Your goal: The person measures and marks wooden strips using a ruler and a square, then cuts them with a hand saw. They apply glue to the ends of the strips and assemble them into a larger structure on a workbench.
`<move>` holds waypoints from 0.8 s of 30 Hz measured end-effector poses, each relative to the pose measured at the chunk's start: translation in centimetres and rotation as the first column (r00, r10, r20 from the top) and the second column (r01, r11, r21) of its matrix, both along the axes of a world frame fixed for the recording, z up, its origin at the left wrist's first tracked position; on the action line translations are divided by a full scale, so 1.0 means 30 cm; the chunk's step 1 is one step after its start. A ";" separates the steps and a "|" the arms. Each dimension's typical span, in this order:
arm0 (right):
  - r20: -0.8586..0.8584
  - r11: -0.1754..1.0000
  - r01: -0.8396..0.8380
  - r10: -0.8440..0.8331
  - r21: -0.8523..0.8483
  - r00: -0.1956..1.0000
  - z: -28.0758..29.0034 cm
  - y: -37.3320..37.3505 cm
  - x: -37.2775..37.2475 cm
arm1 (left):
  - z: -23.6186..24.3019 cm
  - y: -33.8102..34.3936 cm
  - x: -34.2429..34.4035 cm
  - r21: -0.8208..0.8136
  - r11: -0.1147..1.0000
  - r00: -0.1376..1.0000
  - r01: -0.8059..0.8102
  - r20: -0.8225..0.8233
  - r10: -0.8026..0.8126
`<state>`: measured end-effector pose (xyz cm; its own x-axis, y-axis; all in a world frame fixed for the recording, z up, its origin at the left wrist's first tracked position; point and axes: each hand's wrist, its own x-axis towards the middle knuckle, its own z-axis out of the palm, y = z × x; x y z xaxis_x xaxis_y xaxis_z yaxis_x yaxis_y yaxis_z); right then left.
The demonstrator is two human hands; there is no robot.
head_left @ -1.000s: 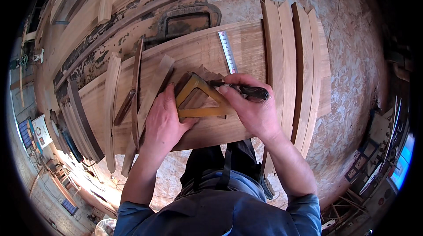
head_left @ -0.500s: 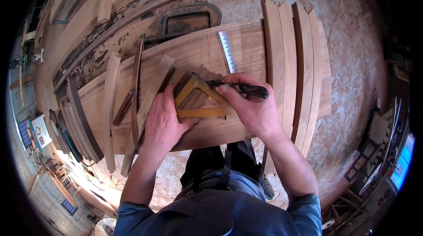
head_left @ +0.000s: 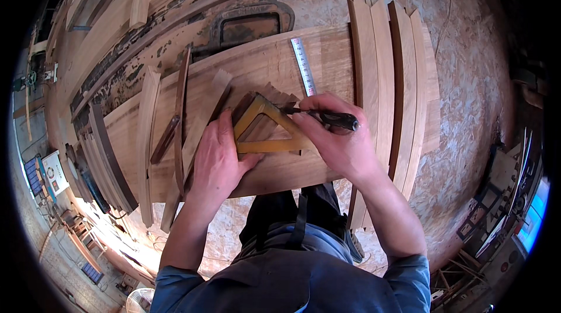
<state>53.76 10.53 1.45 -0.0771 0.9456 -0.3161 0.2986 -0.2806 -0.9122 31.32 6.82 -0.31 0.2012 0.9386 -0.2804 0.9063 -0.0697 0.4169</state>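
Note:
A yellow triangular square (head_left: 261, 146) lies over small dark wood pieces (head_left: 272, 95) on a wide board (head_left: 257, 175). My left hand (head_left: 214, 158) grips the square's left side and the wood beside it, fingers curled against them. My right hand (head_left: 345, 140) is closed on a black-handled pointed tool (head_left: 342, 120), its tip at the square's upper right edge, partly hidden. A steel ruler (head_left: 301, 63) lies just beyond the right hand. Left of my left hand are loose strips (head_left: 149, 143) and a brown-handled tool (head_left: 165, 139).
Stacked long strips (head_left: 370, 56) lie along the board's right side, and more strips (head_left: 108, 161) at the far left. Behind the board are a large C-clamp (head_left: 280, 18) and a long rail (head_left: 198, 9). A white fan (head_left: 140, 300) shows at the lower left.
My right hand and forearm have shifted slightly to the right, and the square has nudged a little upward with the hands. Both grips look the same.

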 end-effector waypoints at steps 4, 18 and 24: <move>0.036 0.993 -0.044 0.040 0.106 0.999 -0.003 -0.031 0.027 | 0.001 -0.004 -0.001 -0.009 1.000 1.000 -0.006 -0.015 0.005; -0.001 0.979 -0.058 0.060 0.194 0.998 -0.039 -0.063 0.052 | -0.018 -0.010 0.000 0.091 0.995 0.999 0.041 -0.022 -0.040; -0.029 0.983 -0.043 0.049 0.179 0.998 -0.061 -0.090 0.078 | -0.013 -0.009 0.007 0.066 0.998 0.999 0.025 -0.050 -0.022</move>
